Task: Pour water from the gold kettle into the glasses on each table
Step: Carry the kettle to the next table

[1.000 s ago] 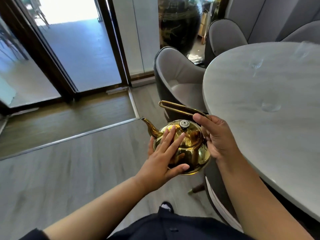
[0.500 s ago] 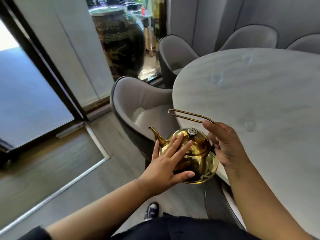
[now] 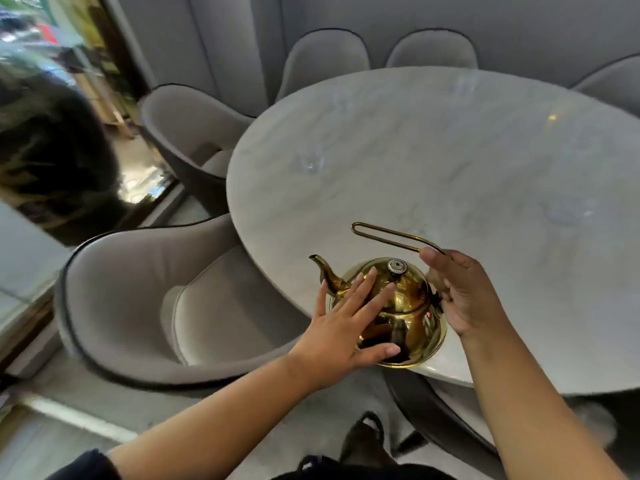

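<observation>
Carriage of the rounded, polished gold metal kettle (image 3: pixel 398 313) toward a glass looks like the step in hand, since nothing is being poured yet. The right hand (image 3: pixel 464 292) is clenched around the rear end of the kettle's thin looped wire handle (image 3: pixel 388 233), which reaches forward from the thumb. The left hand (image 3: pixel 346 327) lies flat and open against the kettle's near side, fingers (image 3: pixel 363 289) spread up toward the lid, steadying rather than grasping. The kettle sits between both hands, apparently held just above the near edge of the oval pale marble table (image 3: pixel 450 150), its curved spout (image 3: pixel 325 271) pointing away from the left fingertips.

Ahead of the left hand, well apart, a clear drinking glass (image 3: pixel 310 162) stands on the marble, blurred and faint; another glass (image 3: pixel 568 213) seems to stand beyond the right hand. Doing this well probably means keeping the kettle level, bringing the spout over the rim before tilting, and letting the left palm brace the body so that the thin handle does not twist. A grey upholstered chair (image 3: pixel 145 289) beside the left forearm may crowd the reach.
</observation>
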A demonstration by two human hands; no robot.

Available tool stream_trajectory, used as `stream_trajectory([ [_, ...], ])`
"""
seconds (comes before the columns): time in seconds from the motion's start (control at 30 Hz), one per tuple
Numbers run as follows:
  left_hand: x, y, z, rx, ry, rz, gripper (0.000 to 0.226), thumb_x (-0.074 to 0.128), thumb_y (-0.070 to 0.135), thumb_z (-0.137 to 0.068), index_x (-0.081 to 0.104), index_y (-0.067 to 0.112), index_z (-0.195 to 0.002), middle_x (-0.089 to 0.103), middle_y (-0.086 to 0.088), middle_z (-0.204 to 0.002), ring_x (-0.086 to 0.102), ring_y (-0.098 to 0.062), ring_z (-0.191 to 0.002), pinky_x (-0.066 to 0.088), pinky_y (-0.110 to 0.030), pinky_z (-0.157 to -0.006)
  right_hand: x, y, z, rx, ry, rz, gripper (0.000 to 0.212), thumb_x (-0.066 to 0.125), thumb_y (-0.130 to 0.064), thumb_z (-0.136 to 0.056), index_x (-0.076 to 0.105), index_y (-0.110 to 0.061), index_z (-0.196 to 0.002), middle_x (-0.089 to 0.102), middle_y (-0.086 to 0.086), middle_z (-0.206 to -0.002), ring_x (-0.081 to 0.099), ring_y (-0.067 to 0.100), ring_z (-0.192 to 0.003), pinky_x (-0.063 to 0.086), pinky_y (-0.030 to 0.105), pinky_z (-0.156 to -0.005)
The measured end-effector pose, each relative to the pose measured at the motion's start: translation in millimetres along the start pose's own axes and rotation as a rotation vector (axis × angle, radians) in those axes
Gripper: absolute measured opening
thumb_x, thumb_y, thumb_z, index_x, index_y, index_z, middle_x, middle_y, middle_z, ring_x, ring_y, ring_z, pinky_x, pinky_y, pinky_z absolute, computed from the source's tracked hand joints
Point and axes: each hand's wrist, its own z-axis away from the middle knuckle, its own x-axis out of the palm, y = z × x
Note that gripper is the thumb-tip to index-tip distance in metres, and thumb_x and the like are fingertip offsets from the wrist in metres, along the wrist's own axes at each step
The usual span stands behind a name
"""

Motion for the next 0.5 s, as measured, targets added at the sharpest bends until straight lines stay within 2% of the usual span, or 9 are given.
stream_trajectory([
  [0.07,4,-1,-22,0.064,-0.032,-0.010,0.071,0.024,0.069,-0.085,-0.017,0.050,-0.138,-0.027,0.017,-0.148,-0.021,-0.003,-0.140,-0.023,-0.046,-0.110,-15,-3,-9,-0.004,0.108,0.008,0.048,0.067,-0.003,-0.075,0.052,-0.017,-0.032,0.041,-0.008,-0.028,0.043,-0.002,-0.029,0.037,0.009,-0.039],
  [0.1,6,0,-33,0.095,-0.048,-0.008,0.068,0.022,0.069,-0.085,-0.018,0.052,-0.137,-0.028,0.017,-0.148,-0.020,-0.003,-0.140,-0.023,-0.047,-0.110,-22,-5,-13,-0.005,0.150,0.003,0.044,0.064,-0.004,-0.074,0.051,-0.016,-0.035,0.040,-0.007,-0.028,0.042,-0.001,-0.028,0.037,0.009,-0.039],
  [0.17,9,3,-55,0.157,-0.082,0.006,0.064,0.019,0.068,-0.085,-0.016,0.054,-0.136,-0.027,0.016,-0.149,-0.021,-0.004,-0.140,-0.023,-0.047,-0.110,-41,-10,-22,-0.005,0.200,-0.011,0.031,0.071,-0.009,-0.062,0.043,-0.012,-0.048,0.037,-0.006,-0.028,0.040,0.000,-0.027,0.036,0.010,-0.038],
  [0.23,11,9,-79,0.215,-0.114,0.014,0.063,0.019,0.067,-0.085,-0.012,0.054,-0.138,-0.026,0.013,-0.150,-0.019,-0.007,-0.141,-0.025,-0.045,-0.109,-60,-15,-30,-0.019,0.224,0.000,0.046,0.082,-0.009,-0.049,0.037,-0.010,-0.055,0.034,-0.009,-0.029,0.037,0.000,-0.028,0.036,0.011,-0.038],
  [0.33,13,19,-112,0.276,-0.138,0.005,0.062,0.023,0.065,-0.088,-0.009,0.052,-0.139,-0.026,0.013,-0.148,-0.017,-0.006,-0.140,-0.029,-0.042,-0.107,-83,-23,-41,-0.035,0.289,0.041,0.051,0.088,-0.024,-0.040,0.043,-0.010,-0.060,0.037,-0.012,-0.032,0.039,0.001,-0.030,0.040,0.012,-0.043],
  [0.4,14,25,-134,0.297,-0.150,0.015,0.063,0.026,0.063,-0.089,-0.011,0.051,-0.139,-0.026,0.013,-0.148,-0.019,-0.005,-0.138,-0.031,-0.040,-0.105,-95,-30,-51,-0.058,0.337,0.062,0.042,0.082,-0.017,-0.049,0.042,-0.010,-0.059,0.038,-0.011,-0.031,0.039,0.000,-0.030,0.039,0.012,-0.042],
  [0.5,15,31,-161,0.321,-0.161,0.038,0.066,0.028,0.063,-0.089,-0.014,0.051,-0.138,-0.025,0.013,-0.149,-0.017,-0.003,-0.137,-0.029,-0.040,-0.105,-108,-38,-68,-0.079,0.383,0.100,0.029,0.073,-0.018,-0.058,0.045,-0.009,-0.060,0.042,-0.012,-0.032,0.043,0.001,-0.031,0.040,0.013,-0.044],
])
